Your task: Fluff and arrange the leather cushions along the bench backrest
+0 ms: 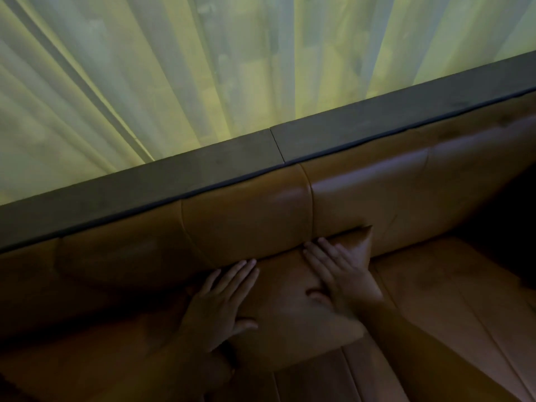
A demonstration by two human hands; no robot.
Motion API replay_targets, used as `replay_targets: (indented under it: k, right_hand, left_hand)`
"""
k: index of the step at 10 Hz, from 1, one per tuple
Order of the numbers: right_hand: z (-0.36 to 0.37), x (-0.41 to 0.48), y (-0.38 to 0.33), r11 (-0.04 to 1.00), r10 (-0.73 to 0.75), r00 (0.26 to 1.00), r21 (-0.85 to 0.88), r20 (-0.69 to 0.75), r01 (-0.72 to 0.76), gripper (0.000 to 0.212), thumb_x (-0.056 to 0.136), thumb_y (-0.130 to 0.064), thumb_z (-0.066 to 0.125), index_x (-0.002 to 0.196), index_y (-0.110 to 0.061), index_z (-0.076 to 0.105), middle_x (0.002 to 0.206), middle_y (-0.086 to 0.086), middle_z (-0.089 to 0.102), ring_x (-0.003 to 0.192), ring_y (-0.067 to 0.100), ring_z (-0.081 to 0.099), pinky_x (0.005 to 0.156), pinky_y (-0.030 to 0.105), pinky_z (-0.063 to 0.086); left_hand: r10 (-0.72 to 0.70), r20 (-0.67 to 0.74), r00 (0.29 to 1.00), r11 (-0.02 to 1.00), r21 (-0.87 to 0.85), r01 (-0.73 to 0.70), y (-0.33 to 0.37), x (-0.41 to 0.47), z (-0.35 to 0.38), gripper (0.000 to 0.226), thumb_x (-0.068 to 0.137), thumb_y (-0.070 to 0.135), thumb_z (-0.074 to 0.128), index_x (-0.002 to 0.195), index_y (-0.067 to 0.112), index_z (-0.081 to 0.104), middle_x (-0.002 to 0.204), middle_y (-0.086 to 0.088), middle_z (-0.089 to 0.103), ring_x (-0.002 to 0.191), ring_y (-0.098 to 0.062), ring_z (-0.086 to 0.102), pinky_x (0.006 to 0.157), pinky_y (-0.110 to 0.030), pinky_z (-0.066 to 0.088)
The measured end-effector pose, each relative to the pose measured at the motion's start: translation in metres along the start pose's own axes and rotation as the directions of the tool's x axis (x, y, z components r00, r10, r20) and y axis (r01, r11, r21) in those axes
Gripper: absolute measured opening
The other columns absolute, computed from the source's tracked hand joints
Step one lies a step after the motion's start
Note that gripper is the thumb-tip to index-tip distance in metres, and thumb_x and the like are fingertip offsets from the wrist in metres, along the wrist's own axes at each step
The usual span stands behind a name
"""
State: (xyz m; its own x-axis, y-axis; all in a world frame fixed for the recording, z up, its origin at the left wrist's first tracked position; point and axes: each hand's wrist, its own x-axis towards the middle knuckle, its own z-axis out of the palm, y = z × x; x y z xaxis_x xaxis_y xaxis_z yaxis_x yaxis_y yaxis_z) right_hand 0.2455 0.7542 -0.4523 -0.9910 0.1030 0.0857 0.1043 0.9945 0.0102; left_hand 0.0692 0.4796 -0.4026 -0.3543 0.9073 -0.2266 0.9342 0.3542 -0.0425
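A tan leather cushion (287, 314) leans against the padded tan backrest (246, 216) of the bench, its top right corner (367, 230) sticking up. My left hand (220, 303) lies flat on the cushion's left side, fingers spread and pointing at the backrest. My right hand (339, 274) presses flat on the cushion's upper right part, thumb spread toward the middle. Both palms rest on the leather; neither hand curls around it. The cushion's lower edge sits on the bench seat (449, 300).
A dark flat ledge (203, 172) runs along the top of the backrest. Pale sheer curtains (174, 68) hang behind it. Another rounded cushion shape (124, 256) sits against the backrest at the left. The scene is dim, and a dark area lies at far right.
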Motion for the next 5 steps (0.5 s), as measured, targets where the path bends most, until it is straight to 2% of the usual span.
replay_targets:
  k: [1, 2, 3, 4, 5]
  right_hand:
    - [-0.004, -0.025, 0.027, 0.960, 0.277, 0.961, 0.027, -0.001, -0.277, 0.090, 0.097, -0.073, 0.030, 0.162, -0.010, 0.027, 0.171, 0.007, 0.022, 0.158, 0.029, 0.016, 0.125, 0.047, 0.019]
    - [-0.009, -0.028, 0.017, 0.882, 0.460, 0.887, 0.095, 0.029, -0.461, 0.094, 0.096, -0.072, 0.028, 0.163, -0.006, 0.019, 0.172, 0.010, 0.015, 0.159, 0.030, 0.013, 0.125, 0.050, 0.022]
    - [-0.024, -0.018, -0.010, 0.761, 0.610, 0.791, 0.249, 0.038, -0.599, 0.092, 0.099, -0.068, 0.024, 0.163, -0.003, 0.014, 0.172, 0.013, 0.011, 0.159, 0.031, 0.006, 0.125, 0.051, 0.023]
    - [-0.043, -0.005, -0.038, 0.778, 0.587, 0.809, 0.287, -0.016, -0.559, 0.090, 0.101, -0.067, 0.017, 0.161, 0.000, 0.019, 0.170, 0.017, 0.017, 0.158, 0.031, 0.007, 0.125, 0.053, 0.023]
    - [-0.069, 0.000, -0.071, 0.809, 0.532, 0.846, 0.319, -0.039, -0.494, 0.089, 0.101, -0.069, 0.011, 0.163, -0.005, 0.016, 0.171, 0.010, 0.010, 0.159, 0.027, 0.001, 0.127, 0.047, 0.015]
  left_hand:
    - [-0.017, 0.027, 0.999, 0.999, 0.037, 0.016, -0.007, -0.006, -0.005, 0.113, 0.075, 0.083, 0.059, 0.164, 0.022, 0.028, 0.173, 0.004, 0.021, 0.157, -0.016, 0.026, 0.119, -0.045, 0.025]
    - [-0.055, 0.051, 0.997, 0.995, 0.082, 0.051, -0.018, -0.021, -0.012, 0.113, 0.074, 0.076, 0.070, 0.163, 0.021, 0.029, 0.172, 0.005, 0.025, 0.156, -0.015, 0.028, 0.120, -0.045, 0.024]
    - [-0.055, 0.052, 0.997, 0.995, 0.085, 0.050, -0.032, -0.034, -0.019, 0.113, 0.070, 0.072, 0.079, 0.160, 0.019, 0.036, 0.170, 0.004, 0.029, 0.155, -0.015, 0.029, 0.119, -0.045, 0.022]
    - [-0.009, 0.094, 0.996, 0.995, 0.101, 0.000, -0.032, -0.037, -0.040, 0.101, 0.086, 0.070, 0.065, 0.164, 0.019, 0.025, 0.172, 0.005, 0.010, 0.157, -0.010, 0.003, 0.123, -0.043, 0.012]
    - [-0.079, 0.161, 0.984, 0.997, 0.034, 0.074, -0.025, -0.049, -0.068, 0.085, 0.104, 0.062, 0.032, 0.164, 0.022, -0.012, 0.170, 0.006, -0.021, 0.148, -0.007, -0.027, 0.126, -0.046, -0.003]
